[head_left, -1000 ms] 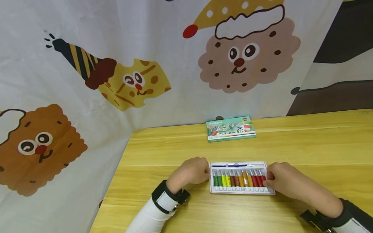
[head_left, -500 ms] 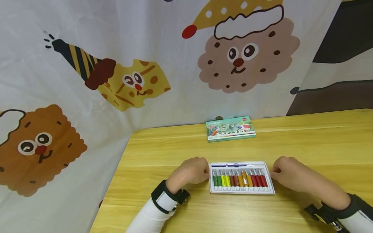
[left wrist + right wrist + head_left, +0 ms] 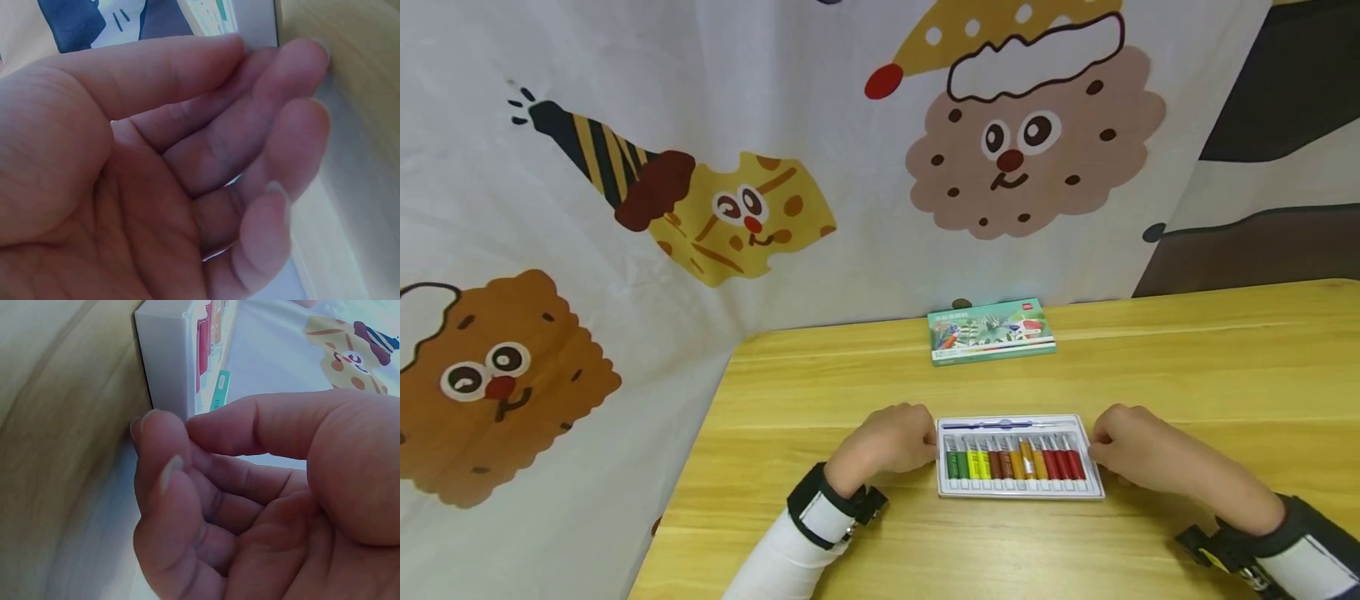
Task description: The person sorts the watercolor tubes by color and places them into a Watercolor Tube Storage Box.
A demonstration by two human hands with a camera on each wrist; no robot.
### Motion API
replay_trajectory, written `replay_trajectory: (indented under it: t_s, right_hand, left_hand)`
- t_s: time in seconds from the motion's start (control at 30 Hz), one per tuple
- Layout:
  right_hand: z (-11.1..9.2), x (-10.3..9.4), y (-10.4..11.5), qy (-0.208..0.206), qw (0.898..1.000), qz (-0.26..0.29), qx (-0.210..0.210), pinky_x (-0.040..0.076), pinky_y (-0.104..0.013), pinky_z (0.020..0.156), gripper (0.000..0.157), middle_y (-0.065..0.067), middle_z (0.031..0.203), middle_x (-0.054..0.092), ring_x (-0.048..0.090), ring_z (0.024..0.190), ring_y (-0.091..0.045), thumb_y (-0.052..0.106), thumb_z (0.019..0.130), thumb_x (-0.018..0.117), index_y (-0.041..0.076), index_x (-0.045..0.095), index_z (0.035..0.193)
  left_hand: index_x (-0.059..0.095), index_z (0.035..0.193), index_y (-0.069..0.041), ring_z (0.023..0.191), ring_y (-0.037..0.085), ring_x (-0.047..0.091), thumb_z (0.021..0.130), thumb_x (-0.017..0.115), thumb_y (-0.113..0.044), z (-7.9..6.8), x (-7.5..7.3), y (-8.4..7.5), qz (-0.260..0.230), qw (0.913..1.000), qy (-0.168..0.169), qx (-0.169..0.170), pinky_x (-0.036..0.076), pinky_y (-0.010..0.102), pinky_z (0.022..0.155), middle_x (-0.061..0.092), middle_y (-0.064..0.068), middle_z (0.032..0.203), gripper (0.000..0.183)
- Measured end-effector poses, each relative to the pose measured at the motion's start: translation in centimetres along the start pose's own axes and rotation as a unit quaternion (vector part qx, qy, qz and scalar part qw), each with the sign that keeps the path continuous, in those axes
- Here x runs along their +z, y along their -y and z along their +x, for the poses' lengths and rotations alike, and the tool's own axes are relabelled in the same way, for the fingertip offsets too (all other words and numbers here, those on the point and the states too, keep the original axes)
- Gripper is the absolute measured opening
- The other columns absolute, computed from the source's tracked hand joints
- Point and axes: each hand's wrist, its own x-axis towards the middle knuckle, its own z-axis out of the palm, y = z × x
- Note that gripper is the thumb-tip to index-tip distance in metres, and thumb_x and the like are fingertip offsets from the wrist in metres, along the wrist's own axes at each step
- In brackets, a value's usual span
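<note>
A white plastic tray (image 3: 1021, 493) of paint tubes (image 3: 1015, 465) lies flat on the table. Green, yellow, brown, orange and red tubes stand in a row, below a thin blue paintbrush (image 3: 988, 426). At its left end my left hand (image 3: 891, 437) holds the edge with thumb and bent fingers. My right hand (image 3: 1138, 442) is at the opposite end, thumb and curled fingers against the side. The right wrist view has the tray's side wall (image 3: 165, 359) just beyond the thumb tip. Part of each contact is hidden behind the fingers.
A green paint box (image 3: 992, 332) with a plant print lies at the back of the wooden table (image 3: 820, 375), close to the wall. A white cloth (image 3: 865, 233) with cartoon biscuits hangs behind and to the left.
My right hand let go of the tray's right end, drew slightly away, then came back to its side. The left hand and the tray stay practically in place.
</note>
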Motion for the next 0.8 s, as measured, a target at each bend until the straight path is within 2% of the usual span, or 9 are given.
replay_trajectory:
  t_s: [0.17, 0.27, 0.33, 0.4, 0.47, 0.53, 0.63, 0.8]
  right_hand:
    - [0.0, 0.0, 0.4, -0.006, 1.000, -0.001, -0.001, 0.043, -0.029, 0.045, 0.016, -0.001, 0.053, 0.051, 0.049, 0.046, -0.013, 0.008, 0.086, 0.057, 0.010, 0.061, 0.070]
    - [0.0, 0.0, 0.4, -0.006, 1.000, 0.000, -0.006, 0.044, -0.029, 0.045, 0.016, -0.001, 0.054, 0.052, 0.049, 0.046, -0.013, 0.008, 0.085, 0.057, 0.010, 0.061, 0.070]
    - [0.0, 0.0, 0.4, -0.005, 1.000, 0.003, -0.008, 0.044, -0.029, 0.045, 0.016, -0.001, 0.054, 0.052, 0.049, 0.047, -0.014, 0.008, 0.086, 0.057, 0.010, 0.061, 0.070]
    - [-0.1, 0.0, 0.2, -0.005, 1.000, 0.003, -0.006, 0.044, -0.029, 0.045, 0.016, -0.001, 0.054, 0.051, 0.048, 0.047, -0.014, 0.008, 0.086, 0.057, 0.010, 0.061, 0.070]
    - [-0.1, 0.0, 0.2, -0.003, 1.000, 0.002, -0.005, 0.043, -0.029, 0.045, 0.017, -0.001, 0.054, 0.051, 0.048, 0.047, -0.014, 0.008, 0.087, 0.057, 0.010, 0.060, 0.070]
    - [0.0, 0.1, 0.1, -0.003, 1.000, -0.001, -0.005, 0.043, -0.029, 0.045, 0.016, -0.001, 0.053, 0.050, 0.048, 0.047, -0.014, 0.008, 0.087, 0.057, 0.010, 0.060, 0.071]
    - [0.1, 0.2, 0.1, -0.004, 1.000, -0.005, -0.008, 0.043, -0.029, 0.045, 0.016, -0.001, 0.053, 0.051, 0.048, 0.046, -0.013, 0.008, 0.087, 0.057, 0.011, 0.060, 0.071]
    - [-0.1, 0.2, 0.2, -0.009, 1.000, -0.012, -0.014, 0.044, -0.029, 0.045, 0.017, -0.001, 0.055, 0.051, 0.048, 0.047, -0.013, 0.008, 0.087, 0.057, 0.011, 0.059, 0.070]
  left_hand:
    - [0.046, 0.052, -0.017, 0.042, 0.011, 0.031, 0.090, 0.061, -0.027, 0.1, -1.1, 0.4, 0.003, 0.9999, -0.002, 0.015, 0.022, 0.024, 0.041, 0.028, -0.004, 0.050, 0.042]
    - [0.054, 0.064, -0.016, 0.049, 0.011, 0.040, 0.091, 0.060, -0.030, 0.8, -1.9, 0.9, 0.002, 0.9981, -0.043, 0.045, 0.030, 0.024, 0.045, 0.041, -0.004, 0.056, 0.031]
    - [0.063, 0.083, -0.016, 0.065, 0.011, 0.050, 0.091, 0.060, -0.032, 1.8, -2.4, 1.1, 0.005, 0.9932, -0.085, 0.079, 0.042, 0.025, 0.055, 0.056, -0.004, 0.074, 0.018]
    - [0.062, 0.109, -0.013, 0.094, 0.013, 0.054, 0.091, 0.060, -0.034, 2.9, -2.7, 1.1, 0.020, 0.9847, -0.128, 0.116, 0.048, 0.031, 0.078, 0.062, 0.001, 0.104, 0.027]
    - [0.052, 0.130, -0.011, 0.119, 0.018, 0.042, 0.091, 0.059, -0.036, 4.2, -3.0, 1.1, 0.039, 0.9773, -0.157, 0.137, 0.041, 0.039, 0.097, 0.050, 0.007, 0.133, 0.047]
    - [0.041, 0.141, -0.011, 0.131, 0.023, 0.028, 0.091, 0.059, -0.039, 5.5, -3.2, 1.1, 0.057, 0.9736, -0.170, 0.142, 0.032, 0.044, 0.105, 0.035, 0.011, 0.146, 0.060]
    - [0.032, 0.146, -0.013, 0.136, 0.026, 0.017, 0.088, 0.061, -0.043, 7.4, -3.5, 1.1, 0.072, 0.9748, -0.166, 0.130, 0.026, 0.049, 0.107, 0.022, 0.013, 0.152, 0.071]
    - [0.027, 0.148, -0.013, 0.136, 0.027, 0.014, 0.079, 0.068, -0.048, 10.5, -3.9, 1.1, 0.100, 0.9801, -0.140, 0.100, 0.024, 0.047, 0.109, 0.019, 0.015, 0.153, 0.087]
